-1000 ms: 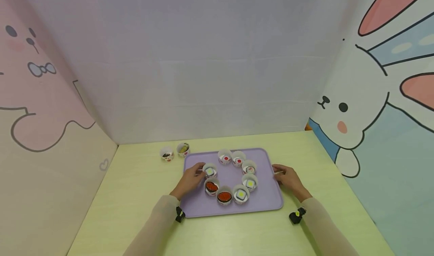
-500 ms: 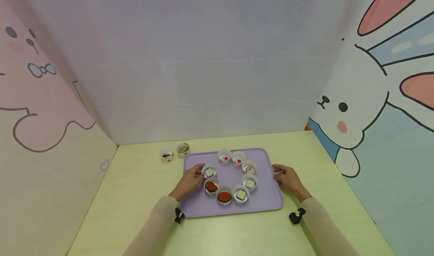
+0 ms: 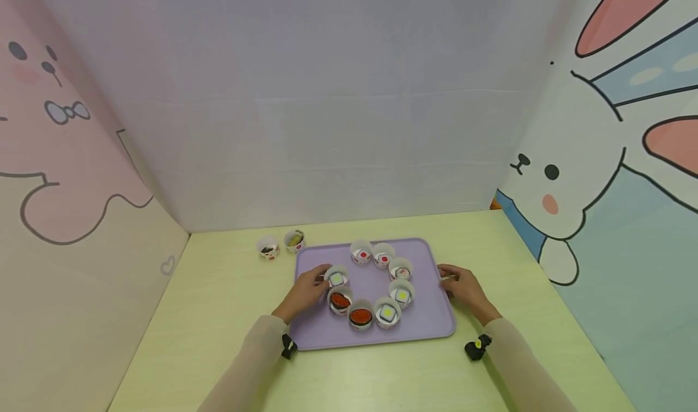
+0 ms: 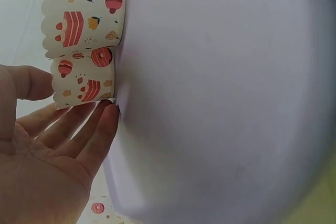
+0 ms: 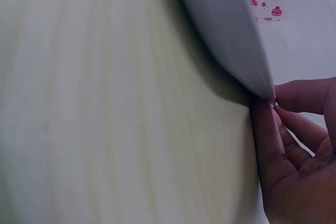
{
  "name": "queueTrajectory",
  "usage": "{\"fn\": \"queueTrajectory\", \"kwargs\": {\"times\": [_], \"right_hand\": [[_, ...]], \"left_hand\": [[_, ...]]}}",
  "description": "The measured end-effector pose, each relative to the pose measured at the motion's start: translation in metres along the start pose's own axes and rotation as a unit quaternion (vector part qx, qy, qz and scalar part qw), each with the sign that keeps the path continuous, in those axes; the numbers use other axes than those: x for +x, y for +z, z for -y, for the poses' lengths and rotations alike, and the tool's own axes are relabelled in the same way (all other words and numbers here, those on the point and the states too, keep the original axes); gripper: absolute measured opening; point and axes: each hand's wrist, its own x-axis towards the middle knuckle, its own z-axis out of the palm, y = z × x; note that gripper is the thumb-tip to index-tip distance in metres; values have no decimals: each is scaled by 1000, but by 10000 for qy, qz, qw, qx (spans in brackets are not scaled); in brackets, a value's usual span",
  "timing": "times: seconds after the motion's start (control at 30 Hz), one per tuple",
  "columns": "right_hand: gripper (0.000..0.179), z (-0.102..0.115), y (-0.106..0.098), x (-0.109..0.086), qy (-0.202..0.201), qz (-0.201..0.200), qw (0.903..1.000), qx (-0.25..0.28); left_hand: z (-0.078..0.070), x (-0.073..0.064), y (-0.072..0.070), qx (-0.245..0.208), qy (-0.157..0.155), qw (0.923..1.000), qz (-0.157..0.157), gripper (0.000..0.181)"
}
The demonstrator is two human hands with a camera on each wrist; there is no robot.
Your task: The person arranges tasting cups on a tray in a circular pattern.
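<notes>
A paper cup (image 3: 336, 277) with a white, yellow-centred sushi piece stands at the left of a ring of cups on the purple tray (image 3: 431, 315). My left hand (image 3: 302, 294) holds this cup, printed with cakes (image 4: 86, 80) in the left wrist view, thumb at its scalloped rim and fingertips low on its side. Beside it are two cups of red roe sushi (image 3: 340, 302). At the tray's right edge, my right hand (image 3: 466, 288) pinches the rim (image 5: 262, 82), thumb above and forefinger outside.
Around the ring stand more cups with yellow-centred pieces (image 3: 388, 315) and red-centred pieces (image 3: 362, 254). Two further filled cups (image 3: 268, 249) sit on the pale yellow table (image 3: 218, 315), off the tray's back left corner. A white backdrop (image 3: 338, 127) rises behind.
The cup at my left hand has shifted very slightly left, and the hand has moved with it. My right hand and the tray look the same.
</notes>
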Motion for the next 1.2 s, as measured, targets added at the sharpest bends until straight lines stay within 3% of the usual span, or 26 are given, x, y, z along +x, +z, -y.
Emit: {"fn": "queueTrajectory", "kwargs": {"times": [0.37,0.57,0.87,1.0,1.2], "right_hand": [[51,2,0,0,-22,17,10000,32],[51,3,0,0,-25,-18,10000,17],[51,3,0,-1,-47,-25,10000,-14],[51,3,1,-1,-32,-38,10000,-12],[51,2,1,-1,-34,-55,10000,-44]], "left_hand": [[-2,-6,-6,331,32,9993,147,47],[-4,-11,-9,252,4,9997,76,47],[5,-15,-12,298,26,9995,81,46],[4,-17,-16,195,67,9998,-17,46],[-8,-21,-31,-18,286,9992,-283,43]]}}
